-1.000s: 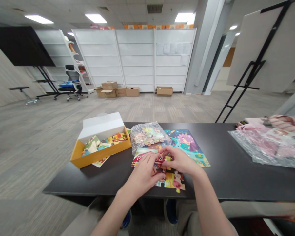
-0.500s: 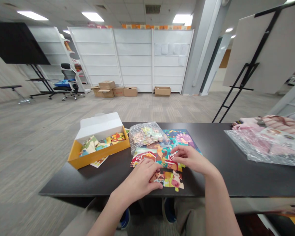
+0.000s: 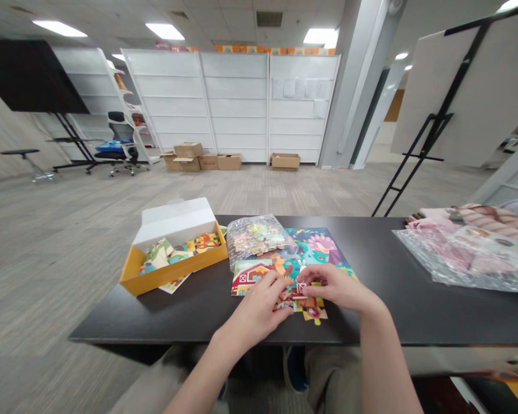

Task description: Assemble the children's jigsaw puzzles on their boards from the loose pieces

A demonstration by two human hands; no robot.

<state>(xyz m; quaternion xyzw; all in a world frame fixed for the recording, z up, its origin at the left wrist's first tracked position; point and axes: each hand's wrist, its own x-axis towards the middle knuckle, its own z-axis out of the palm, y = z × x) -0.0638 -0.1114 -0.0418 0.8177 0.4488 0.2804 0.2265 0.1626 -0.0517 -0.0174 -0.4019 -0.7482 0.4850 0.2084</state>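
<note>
My left hand (image 3: 262, 302) is closed around the left end of a strip of joined puzzle pieces (image 3: 315, 314) showing a cow's pink snout, thumb at its near edge. My right hand (image 3: 336, 287) pinches a puzzle piece with a red-and-white barn window (image 3: 301, 288), which overlaps the upper edge of the strip. Part of both pieces is hidden under the fingers. Just beyond lies a puzzle section with a red barn roof (image 3: 251, 275), partly covered by my left hand. Behind my right hand lies a colourful picture sheet (image 3: 322, 244) with a pink peacock.
A clear bag of puzzle pieces (image 3: 259, 236) lies on the sheet's left part. To the left stands an open yellow box (image 3: 175, 275) with loose pieces inside. Plastic-wrapped pink fabric (image 3: 470, 247) lies at the right of the black table (image 3: 380, 282). The table's near edge runs close to my hands.
My left hand has moved away from me and slightly right with the cow strip. My right hand has come a little nearer, and its barn-window piece now overlaps that strip.
</note>
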